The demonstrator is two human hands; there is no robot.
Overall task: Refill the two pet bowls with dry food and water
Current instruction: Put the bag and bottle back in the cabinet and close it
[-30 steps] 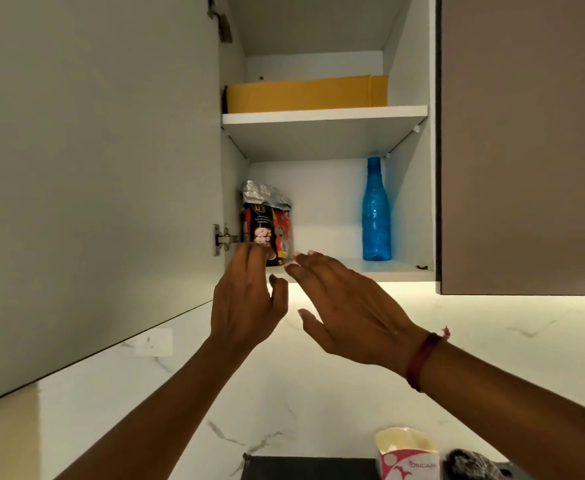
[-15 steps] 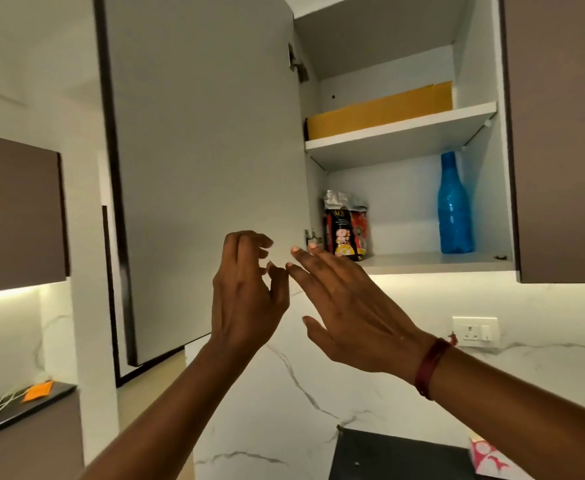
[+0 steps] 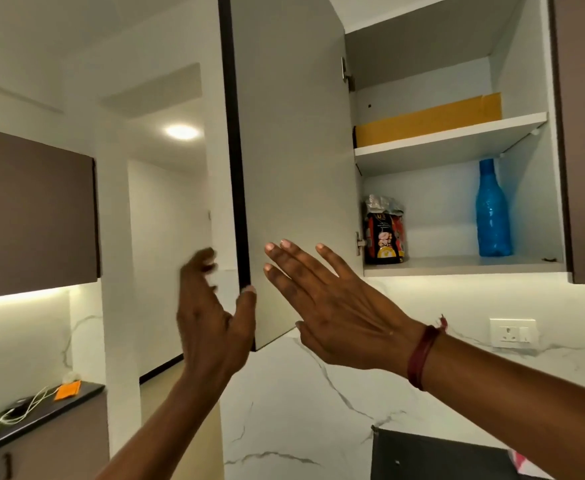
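Note:
A dry-food bag point(image 3: 384, 237), black and red with a crumpled silver top, stands at the left of the open cupboard's lower shelf point(image 3: 464, 265). At the right of that shelf stands a blue water bottle point(image 3: 491, 216). The cupboard door point(image 3: 294, 150) hangs open to the left. My left hand point(image 3: 211, 317) is at the door's lower edge, thumb tip on the edge and blurred fingers spread on its far side. My right hand point(image 3: 332, 306) is flat and open in front of the door's inner face, holding nothing. No pet bowls are in view.
A yellow box point(image 3: 429, 123) lies on the upper shelf. A wall socket point(image 3: 512, 332) sits on the marble backsplash, with a dark appliance point(image 3: 440, 459) below it. At the left, a dark counter point(image 3: 41, 414) holds cables and an orange item under brown wall cupboards.
My view has swung left and back from the cupboard. Both hands have drawn away from the food bag to the door's free edge. The bag and bottle have stayed on the shelf.

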